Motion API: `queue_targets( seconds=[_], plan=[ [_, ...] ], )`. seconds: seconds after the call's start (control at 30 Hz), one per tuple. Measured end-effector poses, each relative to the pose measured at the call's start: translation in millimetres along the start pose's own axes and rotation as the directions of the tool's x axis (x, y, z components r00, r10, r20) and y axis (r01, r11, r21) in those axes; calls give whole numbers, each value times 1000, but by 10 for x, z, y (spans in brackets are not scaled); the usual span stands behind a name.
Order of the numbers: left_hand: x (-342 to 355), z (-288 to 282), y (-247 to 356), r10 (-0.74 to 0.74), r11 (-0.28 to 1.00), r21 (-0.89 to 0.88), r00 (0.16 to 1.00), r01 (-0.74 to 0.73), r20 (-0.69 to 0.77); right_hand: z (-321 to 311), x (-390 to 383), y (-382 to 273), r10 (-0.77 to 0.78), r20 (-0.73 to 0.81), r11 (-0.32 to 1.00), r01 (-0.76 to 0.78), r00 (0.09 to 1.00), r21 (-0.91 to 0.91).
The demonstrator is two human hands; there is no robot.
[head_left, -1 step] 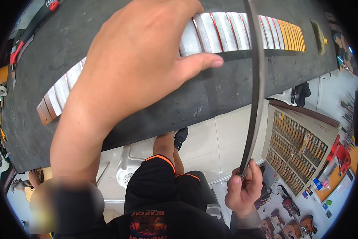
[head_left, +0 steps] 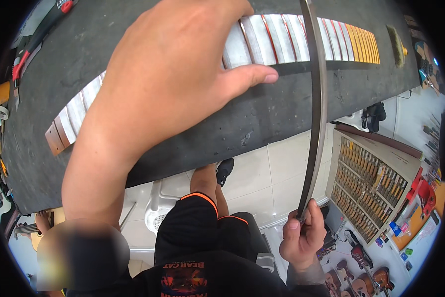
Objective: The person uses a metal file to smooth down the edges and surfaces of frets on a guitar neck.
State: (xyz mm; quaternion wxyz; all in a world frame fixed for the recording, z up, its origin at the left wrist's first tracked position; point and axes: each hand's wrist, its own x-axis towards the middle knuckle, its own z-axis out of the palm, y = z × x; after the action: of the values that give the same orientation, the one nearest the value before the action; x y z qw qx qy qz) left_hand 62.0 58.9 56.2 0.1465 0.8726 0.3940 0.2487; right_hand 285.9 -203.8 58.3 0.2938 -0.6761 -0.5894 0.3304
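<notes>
A taped guitar fretboard [head_left: 263, 42] lies across the dark workbench. Silvery tape covers the wood between its frets, and its right end is yellow. My left hand [head_left: 175, 74] spans the middle of the board. Its thumb stretches along the near edge and a finger reaches toward the far edge; the other fingers are hidden. In my right hand [head_left: 305, 232], out past the bench front, is the lower end of a long narrow metal bar [head_left: 317, 104], pinched between thumb and fingers. The bar rises across the board's right part, and its far tip leaves the picture.
The dark bench top [head_left: 262, 111] ends in a near edge above tiled floor. A brush [head_left: 395, 47] lies at its right end, a red-and-black tool [head_left: 27, 54] at far left. Right of me stand a rack of wooden-handled tools [head_left: 368, 180] and several guitars [head_left: 368, 284]. A white stool [head_left: 159, 210] stands below.
The upper part of the metal bar has shifted slightly left over the fretboard. My left hand and the board stay in place.
</notes>
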Motion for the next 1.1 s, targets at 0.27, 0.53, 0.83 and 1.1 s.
queue_targets(
  seconds=[0.27,0.53,0.83,1.1],
  plan=[
    [10,-11,26,-33,999,-18,999,32,-25,-42,-28,-93,-64,99,985,79,993,-152],
    [-4,117,-109,25,1000,-3,993,-26,-114,-101,-133,-128,27,133,986,-5,991,-165],
    [35,153,-109,44,992,-107,969,-72,-242,-195,-77,-273,14,191,932,56,982,-357],
    [-2,46,-311,6,997,73,1000,-8,18,65,891,-599,42,184,949,18,982,-315]
  ],
)
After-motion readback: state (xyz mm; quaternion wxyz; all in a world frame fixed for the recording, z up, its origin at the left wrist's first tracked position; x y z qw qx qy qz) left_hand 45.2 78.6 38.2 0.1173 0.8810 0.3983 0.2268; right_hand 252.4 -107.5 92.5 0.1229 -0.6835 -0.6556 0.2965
